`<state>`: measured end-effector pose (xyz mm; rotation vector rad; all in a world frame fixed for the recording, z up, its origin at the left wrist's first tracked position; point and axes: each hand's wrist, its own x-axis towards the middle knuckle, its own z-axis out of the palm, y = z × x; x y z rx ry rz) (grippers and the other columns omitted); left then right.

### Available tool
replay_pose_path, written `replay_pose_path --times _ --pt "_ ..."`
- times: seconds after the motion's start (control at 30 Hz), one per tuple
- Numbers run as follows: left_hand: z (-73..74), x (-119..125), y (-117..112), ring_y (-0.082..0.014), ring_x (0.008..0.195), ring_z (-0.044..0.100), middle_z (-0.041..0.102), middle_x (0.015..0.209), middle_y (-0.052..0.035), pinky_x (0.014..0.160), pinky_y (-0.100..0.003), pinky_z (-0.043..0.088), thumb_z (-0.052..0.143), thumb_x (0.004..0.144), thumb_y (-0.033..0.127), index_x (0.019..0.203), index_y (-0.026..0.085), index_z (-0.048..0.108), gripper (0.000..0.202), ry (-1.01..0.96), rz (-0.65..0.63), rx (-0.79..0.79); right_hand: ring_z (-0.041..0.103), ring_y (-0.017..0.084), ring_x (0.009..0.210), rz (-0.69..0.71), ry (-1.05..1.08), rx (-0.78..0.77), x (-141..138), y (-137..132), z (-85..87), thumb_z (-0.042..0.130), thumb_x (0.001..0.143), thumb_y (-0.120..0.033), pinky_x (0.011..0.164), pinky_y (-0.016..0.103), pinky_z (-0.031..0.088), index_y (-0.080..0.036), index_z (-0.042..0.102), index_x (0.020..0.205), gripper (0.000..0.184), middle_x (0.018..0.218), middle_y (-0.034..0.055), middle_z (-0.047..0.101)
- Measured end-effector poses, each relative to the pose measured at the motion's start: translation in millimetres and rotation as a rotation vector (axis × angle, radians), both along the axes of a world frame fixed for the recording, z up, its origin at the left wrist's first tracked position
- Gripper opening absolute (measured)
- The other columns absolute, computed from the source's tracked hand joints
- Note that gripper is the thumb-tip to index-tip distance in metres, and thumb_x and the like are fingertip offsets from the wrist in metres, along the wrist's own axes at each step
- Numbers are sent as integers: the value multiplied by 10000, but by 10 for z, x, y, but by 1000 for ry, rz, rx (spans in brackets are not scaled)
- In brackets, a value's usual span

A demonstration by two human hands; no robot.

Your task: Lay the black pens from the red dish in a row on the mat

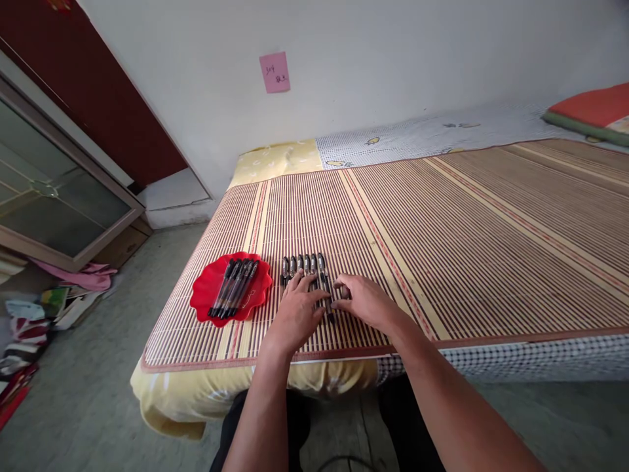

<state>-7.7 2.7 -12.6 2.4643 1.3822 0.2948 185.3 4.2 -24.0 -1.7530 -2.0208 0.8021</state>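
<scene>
Several black pens (303, 265) lie side by side in a row on a striped bamboo mat (442, 249). My left hand (296, 310) rests flat on the near ends of this row, fingers spread. My right hand (362, 300) sits just to the right, its fingers curled and pinching at the rightmost pen (324, 278). To the left, a red scalloped plate (204, 298) holds several more black pens (234, 287).
The mat covers a bed with a yellow sheet (275, 160) and a checked cloth (417, 137). A red and green cushion (594, 111) lies at the far right. A glass-fronted cabinet (54, 190) and clutter on the floor (49, 308) stand to the left. A pink note (274, 72) hangs on the wall.
</scene>
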Motion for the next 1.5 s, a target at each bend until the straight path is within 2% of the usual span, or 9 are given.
replay_pose_path --times 0.27,0.63,0.97,1.17,1.5 --pt "22 -18 2 -347 1534 268 505 1541 -66 1215 -592 322 646 873 109 1182 269 733 358 -11 13 -42 647 184 777 34 11 42 -31 -3 -13 815 811 -257 615 257 371 -190 698 1095 314 907 45 723" --pt "59 -22 -2 -319 1535 280 530 1527 -94 1264 -523 245 661 877 125 1204 229 736 351 3 -2 -64 652 187 790 81 13 61 -3 23 -82 781 845 -269 618 252 372 -199 695 1169 342 929 49 722" --pt "11 -33 9 -299 1521 317 590 1476 -60 1259 -537 256 621 884 103 1199 237 731 360 -26 -20 -35 674 212 899 78 63 56 1 9 -72 756 860 -230 693 265 418 -209 698 1202 348 1016 71 733" --pt "-19 -43 7 -314 1510 342 607 1461 -49 1238 -563 298 643 859 95 1159 263 746 359 -49 3 -27 667 204 864 77 76 60 -8 22 -111 754 845 -175 689 261 411 -196 690 1209 370 924 50 719" --pt "51 -37 -3 -305 1503 358 589 1481 -78 1242 -563 282 655 867 109 1187 237 736 355 -31 -5 -39 666 215 880 73 71 7 -11 -7 -8 714 877 -209 697 269 414 -196 677 1220 345 978 68 717"
